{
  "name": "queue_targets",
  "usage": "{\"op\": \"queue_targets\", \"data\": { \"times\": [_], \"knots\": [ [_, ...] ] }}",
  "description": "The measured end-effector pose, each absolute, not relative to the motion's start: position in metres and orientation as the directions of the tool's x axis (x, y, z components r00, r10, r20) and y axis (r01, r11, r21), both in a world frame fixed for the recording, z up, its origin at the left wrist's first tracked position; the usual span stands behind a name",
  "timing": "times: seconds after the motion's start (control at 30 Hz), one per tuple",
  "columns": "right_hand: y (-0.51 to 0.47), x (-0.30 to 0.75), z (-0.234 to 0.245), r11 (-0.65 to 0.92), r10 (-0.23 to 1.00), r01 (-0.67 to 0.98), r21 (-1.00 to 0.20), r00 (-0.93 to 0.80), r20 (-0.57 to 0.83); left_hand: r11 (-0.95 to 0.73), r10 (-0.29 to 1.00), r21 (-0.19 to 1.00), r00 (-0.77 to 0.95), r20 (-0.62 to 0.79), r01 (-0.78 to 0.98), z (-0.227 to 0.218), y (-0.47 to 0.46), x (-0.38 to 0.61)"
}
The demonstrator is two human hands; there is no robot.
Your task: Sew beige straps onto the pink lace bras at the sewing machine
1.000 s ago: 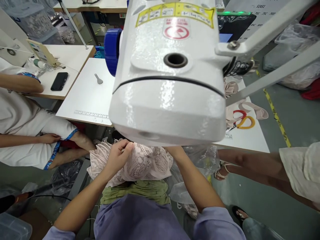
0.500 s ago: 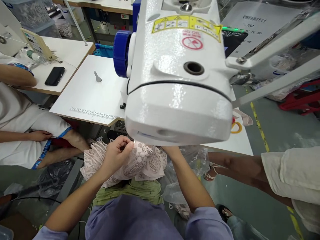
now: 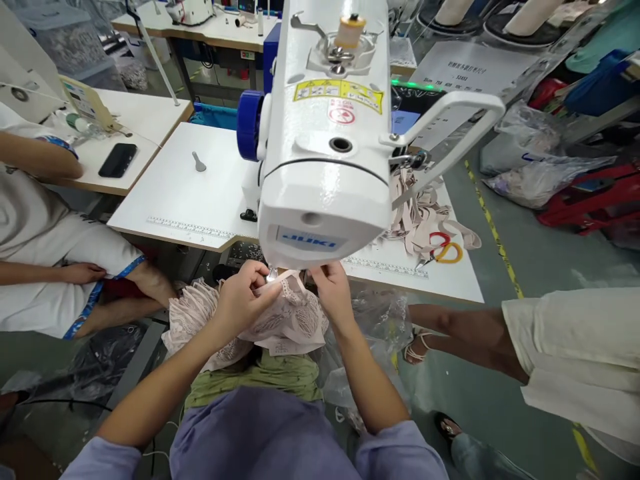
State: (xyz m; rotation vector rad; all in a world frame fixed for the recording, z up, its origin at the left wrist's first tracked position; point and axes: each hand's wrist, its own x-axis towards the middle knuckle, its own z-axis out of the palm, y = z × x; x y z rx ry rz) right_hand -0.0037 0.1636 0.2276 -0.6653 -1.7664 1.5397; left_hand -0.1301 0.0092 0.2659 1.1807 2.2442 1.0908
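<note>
Hands of the person, drawn close together just below the front end of the sewing machine (image 3: 325, 193). The left hand (image 3: 245, 293) lies under its left corner, fingers curled, thumb extended inward. The right hand (image 3: 331, 290) lies beneath its middle, fingers bent, fingertips partly obscured. Bare forearms (image 3: 173, 387) slant up toward it from either side.

The sewing machine (image 3: 327, 203) stands mid-counter (image 3: 160, 180). Left of it, a ruler (image 3: 190, 227) lies along the near edge, with a tool (image 3: 199, 162) farther back. Right of it lie fabric strips (image 3: 414, 217), with scissors (image 3: 447, 251) at their near side. At the machine's near end, a garment (image 3: 295, 325) spans between the left hand (image 3: 242, 298) and right hand (image 3: 332, 288); stacked garments (image 3: 193, 313) sit to its left. Farther left, a phone (image 3: 118, 161) lies on another counter (image 3: 143, 120).
</note>
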Motion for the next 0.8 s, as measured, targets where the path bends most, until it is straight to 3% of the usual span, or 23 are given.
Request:
{"op": "queue_targets", "data": {
  "times": [0.07, 0.13, 0.23, 0.3, 0.37, 0.43, 0.53, 0.63, 0.7, 0.8],
  "knots": [
    [0.144, 0.018, 0.227, 0.072, 0.741, -0.152, -0.986, -0.653, 0.155, 0.344, 0.861, 0.676, -0.507, 0.050, 0.652, 0.267, 0.004, -0.122],
    [0.126, 0.038, 0.228, 0.124, 0.708, -0.177, -0.976, -0.673, 0.212, 0.330, 0.901, 0.581, -0.432, 0.042, 0.744, 0.270, 0.000, -0.112],
    [0.108, 0.055, 0.225, 0.184, 0.722, -0.175, -0.967, -0.644, 0.253, 0.368, 0.902, 0.589, -0.430, -0.037, 0.720, 0.276, -0.004, -0.103],
    [0.101, 0.060, 0.216, 0.044, 0.790, -0.191, -0.981, -0.595, 0.151, 0.377, 0.908, 0.708, -0.390, -0.154, 0.597, 0.279, -0.007, -0.102],
    [0.094, 0.064, 0.204, -0.092, 0.812, -0.177, -0.980, -0.584, 0.029, 0.359, 0.929, 0.846, -0.238, -0.283, 0.394, 0.278, -0.012, -0.104],
    [0.085, 0.070, 0.196, -0.109, 0.774, -0.140, -0.984, -0.633, 0.004, 0.368, 0.927, 0.916, -0.135, -0.349, 0.158, 0.271, -0.019, -0.104],
    [0.070, 0.078, 0.194, 0.017, 0.722, -0.116, -0.993, -0.686, 0.093, 0.347, 0.884, 0.912, -0.249, -0.396, -0.217, 0.253, -0.030, -0.096],
    [0.059, 0.077, 0.200, 0.179, 0.719, -0.045, -0.983, -0.675, 0.162, 0.248, 0.817, 0.827, -0.350, -0.458, -0.504, 0.238, -0.038, -0.083],
    [0.056, 0.072, 0.203, 0.215, 0.703, 0.006, -0.977, -0.695, 0.150, 0.217, 0.806, 0.795, -0.355, -0.474, -0.567, 0.234, -0.042, -0.077],
    [0.052, 0.065, 0.203, 0.082, 0.674, 0.052, -0.995, -0.738, 0.017, 0.205, 0.819, 0.805, -0.352, -0.453, -0.557, 0.234, -0.048, -0.073]
  ]
}}
